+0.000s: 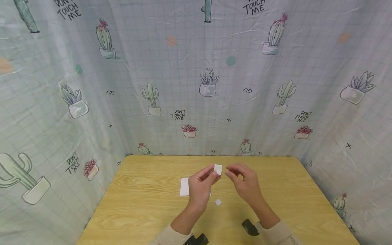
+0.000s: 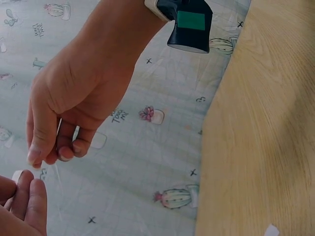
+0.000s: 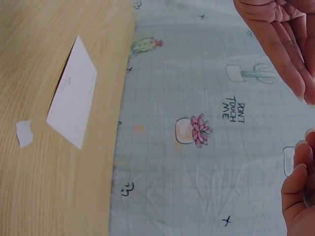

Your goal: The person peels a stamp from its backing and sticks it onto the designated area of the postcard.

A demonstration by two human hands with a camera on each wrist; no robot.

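My left hand [image 1: 200, 189] is raised over the table and pinches a small white square piece [image 1: 218, 169], perhaps paper, between thumb and fingers. In the left wrist view only an edge of the white piece [image 2: 17, 176] shows. Just to the right, my right hand [image 1: 246, 182] has its thumb and fingers bent, their tips close together and a short gap away from the square. I cannot tell if something thin sits between those right fingertips. Both hands also appear at the edge of the right wrist view, the left hand [image 3: 278, 44] above the right hand [image 3: 298, 191].
On the wooden table [image 1: 137, 190] lies a white sheet [image 1: 184, 187], partly behind my left hand. A small white scrap [image 1: 217, 202] lies nearer to me; the right wrist view shows this scrap [image 3: 23, 133] beside the sheet [image 3: 74, 93]. A cactus-print curtain [image 1: 183, 68] surrounds the table.
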